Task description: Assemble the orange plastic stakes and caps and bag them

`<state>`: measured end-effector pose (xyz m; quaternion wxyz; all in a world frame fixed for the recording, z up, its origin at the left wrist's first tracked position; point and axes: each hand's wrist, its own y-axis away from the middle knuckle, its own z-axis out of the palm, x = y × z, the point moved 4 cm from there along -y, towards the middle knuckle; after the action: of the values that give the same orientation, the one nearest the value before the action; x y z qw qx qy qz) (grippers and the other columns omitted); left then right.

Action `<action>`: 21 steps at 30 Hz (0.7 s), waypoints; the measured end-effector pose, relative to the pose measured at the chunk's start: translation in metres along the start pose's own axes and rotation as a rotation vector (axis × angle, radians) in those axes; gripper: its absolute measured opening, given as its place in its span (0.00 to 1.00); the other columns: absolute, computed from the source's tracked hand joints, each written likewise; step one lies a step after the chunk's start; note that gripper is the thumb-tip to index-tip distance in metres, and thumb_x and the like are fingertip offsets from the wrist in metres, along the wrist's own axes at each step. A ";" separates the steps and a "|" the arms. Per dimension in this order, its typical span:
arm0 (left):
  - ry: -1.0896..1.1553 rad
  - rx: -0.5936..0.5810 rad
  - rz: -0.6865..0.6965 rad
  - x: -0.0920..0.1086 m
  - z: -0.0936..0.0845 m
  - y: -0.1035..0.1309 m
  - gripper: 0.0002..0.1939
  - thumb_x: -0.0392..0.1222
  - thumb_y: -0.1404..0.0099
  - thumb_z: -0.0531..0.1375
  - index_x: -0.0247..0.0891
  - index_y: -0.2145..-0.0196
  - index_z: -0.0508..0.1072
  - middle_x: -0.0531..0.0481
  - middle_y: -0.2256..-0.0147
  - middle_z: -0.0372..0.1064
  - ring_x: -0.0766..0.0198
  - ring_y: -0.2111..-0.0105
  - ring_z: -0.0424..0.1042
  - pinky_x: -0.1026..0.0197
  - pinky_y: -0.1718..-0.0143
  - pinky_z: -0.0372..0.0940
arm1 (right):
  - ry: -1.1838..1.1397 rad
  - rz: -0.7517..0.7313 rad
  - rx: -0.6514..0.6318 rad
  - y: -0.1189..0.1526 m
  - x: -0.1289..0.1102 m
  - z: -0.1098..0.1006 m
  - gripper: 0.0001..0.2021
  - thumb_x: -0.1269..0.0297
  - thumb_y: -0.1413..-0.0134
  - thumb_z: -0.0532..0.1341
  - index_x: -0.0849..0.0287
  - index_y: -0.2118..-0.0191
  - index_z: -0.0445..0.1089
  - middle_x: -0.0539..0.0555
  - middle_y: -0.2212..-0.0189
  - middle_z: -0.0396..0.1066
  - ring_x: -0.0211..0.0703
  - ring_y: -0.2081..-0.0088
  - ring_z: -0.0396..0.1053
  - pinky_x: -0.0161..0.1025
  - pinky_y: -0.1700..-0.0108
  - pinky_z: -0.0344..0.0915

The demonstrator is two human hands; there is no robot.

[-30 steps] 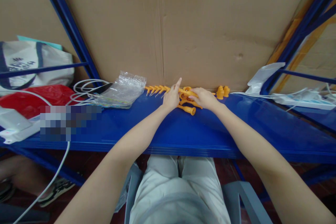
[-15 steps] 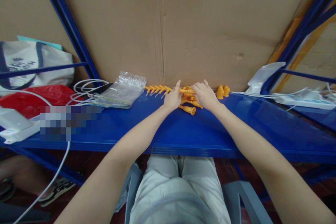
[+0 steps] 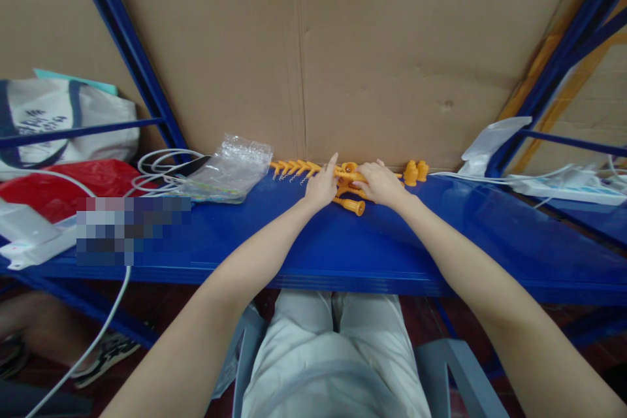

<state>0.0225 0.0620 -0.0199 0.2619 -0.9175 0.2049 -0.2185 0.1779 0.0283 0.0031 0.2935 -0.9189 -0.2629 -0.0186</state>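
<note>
A row of yellow plastic corkscrews (image 3: 294,166) with bare metal spirals lies along the back of the blue shelf. My left hand (image 3: 322,187) rests at the row's right end, its index finger stretched towards the back. My right hand (image 3: 381,183) bends its fingers down round yellow corkscrew parts, whose shape is mostly hidden. Between the two hands lies a small heap of yellow parts, with a round hollow piece (image 3: 349,168) at the back. A ribbed yellow sleeve (image 3: 353,207) points its round end towards me. Two yellow bell-shaped pieces (image 3: 416,172) stand right of my right hand.
Clear plastic bags (image 3: 230,173) and coiled white cable (image 3: 154,166) lie on the left, near a red bag (image 3: 93,179). A white power strip (image 3: 568,188) sits at the right. A cardboard wall (image 3: 367,59) closes off the back. Another person's leg (image 3: 53,320) shows lower left.
My right hand has drawn slightly left and lowered onto the yellow parts, uncovering the round hollow piece behind. My left hand stays almost where it was.
</note>
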 end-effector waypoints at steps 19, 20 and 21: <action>-0.081 -0.112 -0.095 0.006 -0.004 0.002 0.34 0.41 0.30 0.53 0.38 0.30 0.50 0.39 0.42 0.70 0.51 0.45 0.73 0.52 0.47 0.67 | -0.018 -0.036 0.026 0.003 0.001 0.000 0.17 0.64 0.37 0.55 0.63 0.45 0.67 0.65 0.53 0.74 0.57 0.51 0.68 0.51 0.46 0.60; -0.091 -0.122 -0.105 0.007 -0.006 0.002 0.34 0.41 0.30 0.53 0.38 0.29 0.50 0.39 0.42 0.70 0.52 0.45 0.72 0.52 0.46 0.67 | -0.016 -0.030 0.019 0.002 0.001 0.001 0.17 0.63 0.36 0.54 0.63 0.46 0.68 0.65 0.53 0.74 0.57 0.51 0.68 0.52 0.46 0.60; -0.104 -0.134 -0.117 0.008 -0.007 0.003 0.33 0.41 0.29 0.53 0.38 0.29 0.49 0.40 0.41 0.69 0.53 0.44 0.72 0.53 0.45 0.66 | -0.011 -0.019 0.009 0.002 0.001 0.003 0.17 0.63 0.35 0.54 0.64 0.47 0.69 0.66 0.53 0.74 0.57 0.51 0.68 0.52 0.46 0.60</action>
<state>0.0247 0.0531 -0.0141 0.1971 -0.9534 0.1511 -0.1715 0.1791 0.0289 0.0001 0.2958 -0.9151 -0.2735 -0.0150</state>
